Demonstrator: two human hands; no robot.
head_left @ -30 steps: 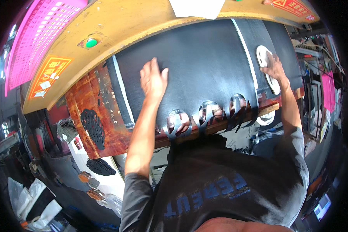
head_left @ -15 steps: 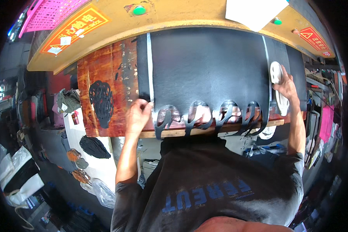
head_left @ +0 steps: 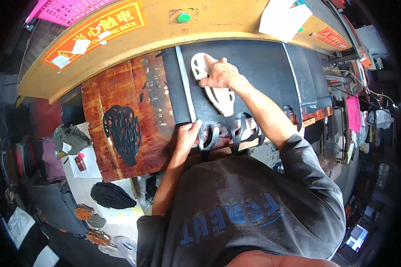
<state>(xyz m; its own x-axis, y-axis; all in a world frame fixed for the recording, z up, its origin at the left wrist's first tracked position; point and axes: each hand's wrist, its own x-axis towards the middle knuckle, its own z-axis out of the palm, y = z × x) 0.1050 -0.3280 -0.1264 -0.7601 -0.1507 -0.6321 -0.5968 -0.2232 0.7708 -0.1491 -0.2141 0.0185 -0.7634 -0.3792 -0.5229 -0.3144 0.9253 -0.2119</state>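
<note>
My right hand [head_left: 223,73] grips a white, shoe-shaped cutting die [head_left: 221,101] with openings in it, over the left part of a black sheet [head_left: 258,66]. Whether the die touches the sheet I cannot tell. At the sheet's near left corner, my left hand [head_left: 188,136] is closed in a pinch on its edge, by the lower end of a pale strip [head_left: 184,84]. Along the near edge the sheet has several cut-out holes, with narrow black bands left hanging between them. Left of the sheet, a pile of black cut pieces [head_left: 122,133] lies on the reddish-brown board [head_left: 153,151].
A yellow machine beam [head_left: 218,33] with a green button [head_left: 183,17] spans the far side. White paper [head_left: 285,20] hangs on it, and a pink basket [head_left: 71,11] stands at the far left. Dark bundled pieces [head_left: 113,195] lie on a lower white table [head_left: 124,227].
My right hand has carried the cutting die from the sheet's right side to its left part. My left hand has come onto the sheet's near left corner. The view has shifted.
</note>
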